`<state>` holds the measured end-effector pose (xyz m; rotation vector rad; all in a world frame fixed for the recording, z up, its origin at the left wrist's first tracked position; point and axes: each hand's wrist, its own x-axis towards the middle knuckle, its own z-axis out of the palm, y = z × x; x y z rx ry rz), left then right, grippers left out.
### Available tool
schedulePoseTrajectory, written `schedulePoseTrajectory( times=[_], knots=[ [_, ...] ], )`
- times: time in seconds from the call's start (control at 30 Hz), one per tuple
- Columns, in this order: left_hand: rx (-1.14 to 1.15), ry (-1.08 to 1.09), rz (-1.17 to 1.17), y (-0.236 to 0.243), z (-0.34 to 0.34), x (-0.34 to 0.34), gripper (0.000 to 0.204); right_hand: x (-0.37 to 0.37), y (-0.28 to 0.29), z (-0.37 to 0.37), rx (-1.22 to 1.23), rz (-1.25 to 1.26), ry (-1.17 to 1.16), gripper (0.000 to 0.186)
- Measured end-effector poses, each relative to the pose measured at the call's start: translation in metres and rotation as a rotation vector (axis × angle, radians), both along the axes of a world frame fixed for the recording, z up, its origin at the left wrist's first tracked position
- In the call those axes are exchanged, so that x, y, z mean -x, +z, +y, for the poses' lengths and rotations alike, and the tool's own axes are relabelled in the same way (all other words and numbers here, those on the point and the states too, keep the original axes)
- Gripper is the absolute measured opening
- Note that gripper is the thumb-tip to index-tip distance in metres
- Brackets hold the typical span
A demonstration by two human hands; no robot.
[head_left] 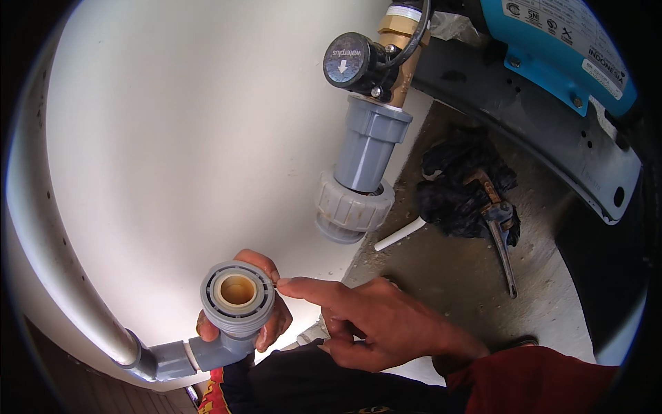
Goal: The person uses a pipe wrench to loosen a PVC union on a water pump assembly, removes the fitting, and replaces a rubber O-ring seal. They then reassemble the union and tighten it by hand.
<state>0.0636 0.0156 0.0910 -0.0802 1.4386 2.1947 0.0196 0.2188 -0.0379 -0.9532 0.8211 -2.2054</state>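
Note:
A grey threaded pipe union fitting [259, 319] faces up at the lower middle, with a cream inner ring and an open bore. My left hand [278, 319] is wrapped around it from behind, partly hidden by the fitting. The fitting joins a grey elbow pipe [169, 360] that runs left to a long white pipe [83, 314]. From the right, my right hand [369, 319] points its index finger at the fitting's rim, where the fingertip appears to touch. Its other fingers are loosely bent and hold nothing visible. Above hangs a light grey union nut [355, 203] on a grey pipe socket [369, 148].
A black round flow switch [352, 63] on a brass fitting [405, 65] tops the hanging pipe. A blue pump housing [558, 45] sits on a black metal bracket [524, 96]. On the concrete floor lie a pipe wrench [500, 224], a black plastic bag [448, 196] and a short white pipe [400, 234].

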Motion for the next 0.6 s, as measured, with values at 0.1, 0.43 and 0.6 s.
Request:
schedulePoseTrajectory(
  times=[0.1, 0.43, 0.6],
  knots=[
    [-0.001, 0.015, 0.0, 0.002, 0.002, -0.002, 0.075, -0.002, 0.002, 0.002, -0.003, 0.042, 0.005, 0.081],
    [0.167, 0.093, -0.08, 0.006, 0.017, -0.005, 0.096, 0.0, 0.016, 0.006, -0.007, -0.053, -0.024, 0.089],
    [0.188, 0.149, -0.242, 0.012, 0.026, 0.0, 0.106, -0.002, 0.028, 0.015, -0.165, -0.082, -0.069, 0.089]
  ],
)
